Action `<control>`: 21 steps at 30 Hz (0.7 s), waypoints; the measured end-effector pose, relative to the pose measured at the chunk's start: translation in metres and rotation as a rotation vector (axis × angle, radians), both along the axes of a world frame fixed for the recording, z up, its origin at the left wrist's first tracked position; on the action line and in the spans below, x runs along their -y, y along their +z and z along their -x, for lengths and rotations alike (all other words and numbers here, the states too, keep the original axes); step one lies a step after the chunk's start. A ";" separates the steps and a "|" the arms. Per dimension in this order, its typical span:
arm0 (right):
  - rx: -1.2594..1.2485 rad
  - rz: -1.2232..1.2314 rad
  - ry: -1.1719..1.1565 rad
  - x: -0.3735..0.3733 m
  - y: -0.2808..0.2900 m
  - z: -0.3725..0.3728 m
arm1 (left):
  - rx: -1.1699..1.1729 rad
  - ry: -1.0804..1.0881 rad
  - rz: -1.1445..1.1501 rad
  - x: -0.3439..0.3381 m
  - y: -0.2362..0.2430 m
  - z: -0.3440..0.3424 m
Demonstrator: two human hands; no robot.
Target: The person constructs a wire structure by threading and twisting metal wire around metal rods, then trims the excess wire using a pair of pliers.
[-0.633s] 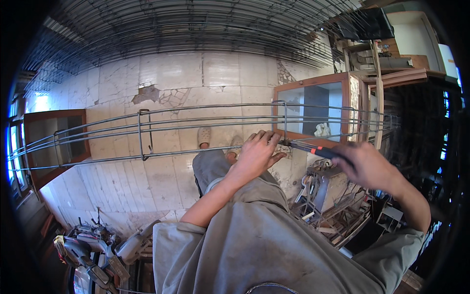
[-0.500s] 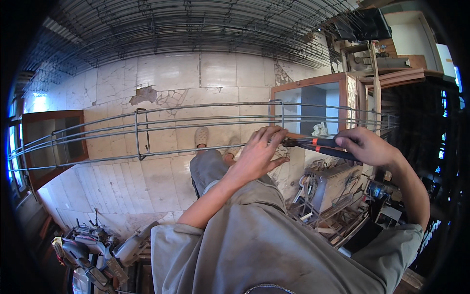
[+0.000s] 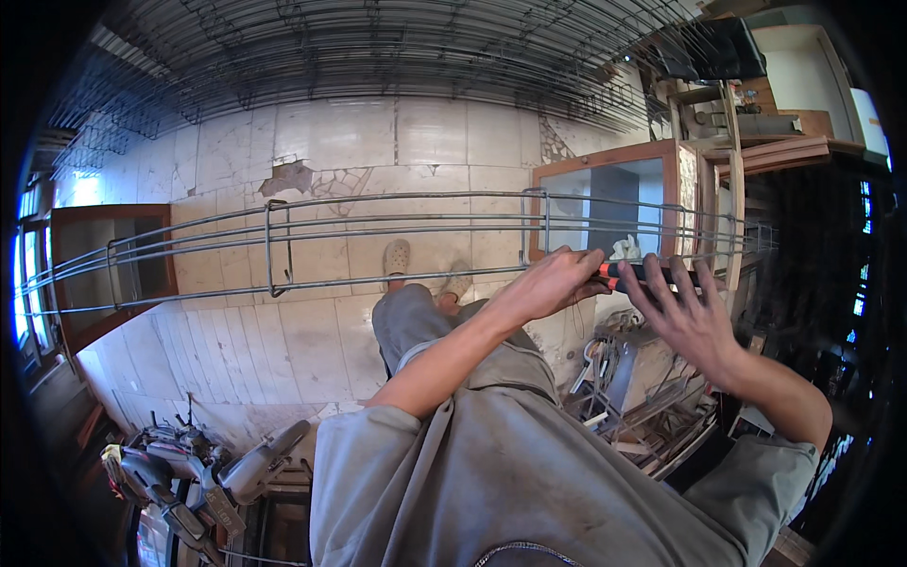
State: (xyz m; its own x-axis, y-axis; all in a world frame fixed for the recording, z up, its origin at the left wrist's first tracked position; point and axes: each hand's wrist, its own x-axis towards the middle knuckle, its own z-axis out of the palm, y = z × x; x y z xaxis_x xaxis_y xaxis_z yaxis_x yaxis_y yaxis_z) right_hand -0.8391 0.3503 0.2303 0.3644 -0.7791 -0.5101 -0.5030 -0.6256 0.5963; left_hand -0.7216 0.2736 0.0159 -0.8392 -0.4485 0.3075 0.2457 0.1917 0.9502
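A long rebar cage (image 3: pixel 283 236) of thin steel bars and rectangular stirrups runs across in front of me at waist height. My left hand (image 3: pixel 553 283) is closed around its lower bar, close to a stirrup (image 3: pixel 534 227). Right beside that hand a tool with red and black handles (image 3: pixel 635 272) lies along the bar. My right hand (image 3: pixel 682 319) rests against those handles with its fingers spread apart. The tool's head is hidden behind my left hand.
My feet in light clogs (image 3: pixel 397 257) stand on a cracked tiled floor (image 3: pixel 312 161). Power tools (image 3: pixel 189 472) lie at the lower left, scrap metal (image 3: pixel 633 397) at the right. Wood-framed glass panels (image 3: pixel 614 194) lean nearby. Steel mesh sheets (image 3: pixel 378 47) lie at the far side.
My right hand, which gripped the tool handles, has spread its fingers open. The left hand stays closed on the bar.
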 end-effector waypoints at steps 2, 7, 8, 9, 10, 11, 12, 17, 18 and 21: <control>0.041 0.032 0.118 -0.004 -0.014 0.026 | 0.038 0.019 0.049 -0.001 0.001 0.000; 0.263 -0.210 -0.446 0.009 0.004 0.016 | 0.079 0.262 0.325 0.010 0.002 -0.022; 0.375 -0.273 -0.669 0.015 0.006 0.017 | 0.177 0.315 0.360 0.017 0.004 -0.039; 0.485 -0.337 -0.895 0.018 0.007 0.019 | 0.273 0.365 0.393 0.019 0.007 -0.048; 0.598 -0.406 -1.018 0.021 0.005 0.027 | 0.350 0.326 0.314 0.015 0.012 -0.049; 0.711 -0.479 -1.135 0.026 0.001 0.038 | 0.429 0.291 0.232 0.010 0.016 -0.050; 0.823 -0.553 -1.251 0.027 -0.003 0.047 | 0.507 0.257 0.148 0.007 0.020 -0.051; 0.974 -0.527 -1.203 0.013 -0.029 0.069 | 0.509 0.339 0.414 0.004 0.003 -0.049; 0.990 -0.546 -1.209 0.014 -0.033 0.072 | 0.483 0.394 0.449 0.005 0.000 -0.051; 0.983 -0.567 -1.225 0.014 -0.040 0.077 | 0.610 0.284 0.363 0.004 -0.007 -0.058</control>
State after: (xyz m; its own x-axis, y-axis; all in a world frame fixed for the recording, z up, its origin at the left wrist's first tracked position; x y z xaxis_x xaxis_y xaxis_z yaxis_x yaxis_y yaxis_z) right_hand -0.9163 0.3368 0.1906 0.0511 -0.6354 -0.7705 -0.8457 0.3828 -0.3718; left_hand -0.6638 0.2697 0.0086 -0.7751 -0.6319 -0.0042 -0.4076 0.4949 0.7674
